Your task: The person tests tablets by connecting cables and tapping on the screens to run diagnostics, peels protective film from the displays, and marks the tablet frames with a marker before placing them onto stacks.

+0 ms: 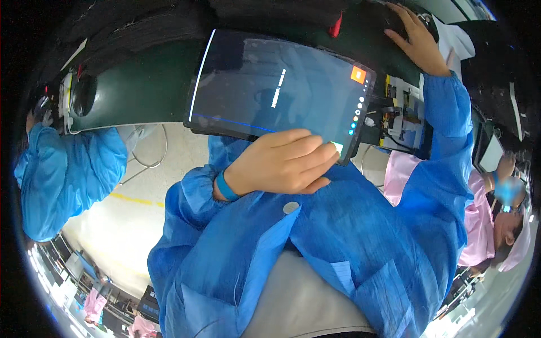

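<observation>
A dark tablet-like screen [242, 79], lit with a column of small icons along its right side, sits in front of me at the table's near edge. Over its lower right edge lies my left hand [284, 163], a blue band round the wrist. Its fingers are curled and pressed together, their tips hidden, so I cannot tell what they hold, if anything. My right arm reaches far to the right. There my right hand [417, 45] rests with fingers spread on the dark surface, beside a white cloth or bag [455, 42], and no object shows in it.
A red object [336, 25] lies beyond the screen. Equipment with dark cables [397, 115] stands right of it. A person in a blue coat [73, 174] sits at the left, another in pink [479, 225] at the right. A metal-framed stool [152, 158] stands below the green table [135, 90].
</observation>
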